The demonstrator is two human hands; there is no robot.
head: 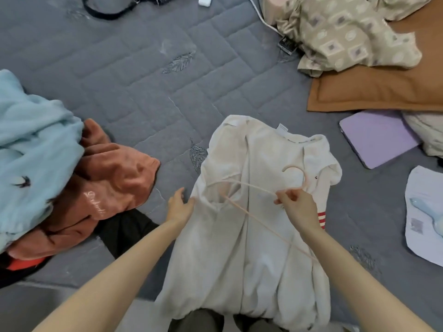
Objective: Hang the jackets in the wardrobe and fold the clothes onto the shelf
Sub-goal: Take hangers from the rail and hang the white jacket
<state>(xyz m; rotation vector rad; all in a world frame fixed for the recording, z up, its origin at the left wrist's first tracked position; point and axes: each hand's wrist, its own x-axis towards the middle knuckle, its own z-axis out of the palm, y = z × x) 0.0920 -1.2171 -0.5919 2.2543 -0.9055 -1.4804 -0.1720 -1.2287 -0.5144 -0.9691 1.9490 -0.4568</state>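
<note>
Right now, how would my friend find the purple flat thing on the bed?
Start at the grey quilted bed and look to its right side, just below the big brown pillow. The purple flat thing lies there, beside the white jacket. It alone is smooth, stiff and lilac; everything around it is soft cloth.

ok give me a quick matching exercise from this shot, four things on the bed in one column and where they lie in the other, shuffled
Things:
1. white jacket
2. light blue fleece
3. purple notebook
4. patterned beige cloth

Places:
A. upper right, partly over the brown pillow
B. far left, on top of the rust-orange garment
C. centre, under the pink hanger held by the right hand
D. right, just below the brown pillow

Pairs: 1-C, 2-B, 3-D, 4-A
</note>
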